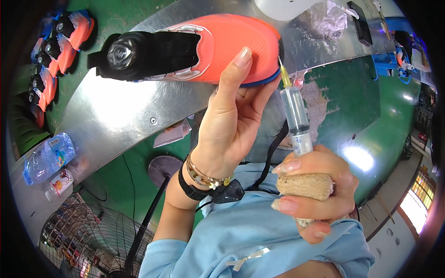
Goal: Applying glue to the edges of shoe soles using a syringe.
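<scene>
My left hand (232, 109) grips an orange sneaker (232, 46), thumb on its mesh upper and fingers under the blue-edged sole. A black shoe last (153, 55) fills the opening of the sneaker. My right hand (320, 190) is closed around the plunger end of a clear syringe (294, 109), which holds clear liquid. The syringe's yellow-hubbed needle (283, 74) points up to the sole edge at the toe; whether it touches cannot be made out. Between my right fingers is also a tan, crumbly block (303, 185), perhaps a crepe rubber eraser.
A curved metal table (134, 106) lies under the sneaker. More orange shoes on lasts (60, 48) stand at far left, near a blue plastic bottle (51, 157). Crumpled plastic (324, 21) and a dark phone-like object (359, 23) lie at far right. A fan (88, 241) stands lower left.
</scene>
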`<state>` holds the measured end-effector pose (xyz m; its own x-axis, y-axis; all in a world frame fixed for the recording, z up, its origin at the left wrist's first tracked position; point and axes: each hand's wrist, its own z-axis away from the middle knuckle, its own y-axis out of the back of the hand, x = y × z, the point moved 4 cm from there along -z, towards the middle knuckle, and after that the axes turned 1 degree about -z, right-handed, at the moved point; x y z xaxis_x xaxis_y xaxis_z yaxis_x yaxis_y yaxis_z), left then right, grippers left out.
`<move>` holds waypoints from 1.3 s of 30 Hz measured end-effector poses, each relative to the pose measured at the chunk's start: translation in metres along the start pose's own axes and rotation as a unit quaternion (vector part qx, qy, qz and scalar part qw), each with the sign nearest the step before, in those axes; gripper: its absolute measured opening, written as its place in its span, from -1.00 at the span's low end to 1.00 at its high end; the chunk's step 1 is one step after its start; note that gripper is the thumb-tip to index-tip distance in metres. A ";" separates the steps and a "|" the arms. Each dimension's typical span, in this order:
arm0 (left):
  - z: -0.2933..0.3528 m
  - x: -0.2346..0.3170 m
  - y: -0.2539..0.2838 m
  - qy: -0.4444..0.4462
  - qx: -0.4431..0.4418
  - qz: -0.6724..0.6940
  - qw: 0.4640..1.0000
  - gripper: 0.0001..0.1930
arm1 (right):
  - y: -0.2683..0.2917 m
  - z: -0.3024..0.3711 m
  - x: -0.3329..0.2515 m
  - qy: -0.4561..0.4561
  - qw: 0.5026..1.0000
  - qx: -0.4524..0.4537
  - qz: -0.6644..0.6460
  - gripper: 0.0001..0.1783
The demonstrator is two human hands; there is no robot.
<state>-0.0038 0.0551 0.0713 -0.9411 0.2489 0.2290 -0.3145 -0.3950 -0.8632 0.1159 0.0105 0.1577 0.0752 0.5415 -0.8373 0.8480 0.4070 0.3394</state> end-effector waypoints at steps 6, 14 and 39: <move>-0.003 0.003 0.000 0.017 0.052 -0.023 0.998 -0.67 | -0.004 0.001 0.010 0.084 0.994 0.066 -0.004 -0.58; 0.001 -0.001 0.001 0.020 0.081 -0.038 0.996 -0.67 | -0.001 0.009 0.011 0.087 0.996 0.028 0.026 -0.70; -0.072 0.237 0.091 -0.331 0.071 -0.274 0.900 -0.69 | 0.098 0.026 0.061 0.045 0.954 0.237 0.177 -0.75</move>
<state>-0.2461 0.1417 0.0148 -0.4928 -0.1221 0.8615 -0.7226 -0.4942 -0.4833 0.2176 0.0641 0.1290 0.3735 0.6536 -0.6583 0.9215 -0.1801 0.3440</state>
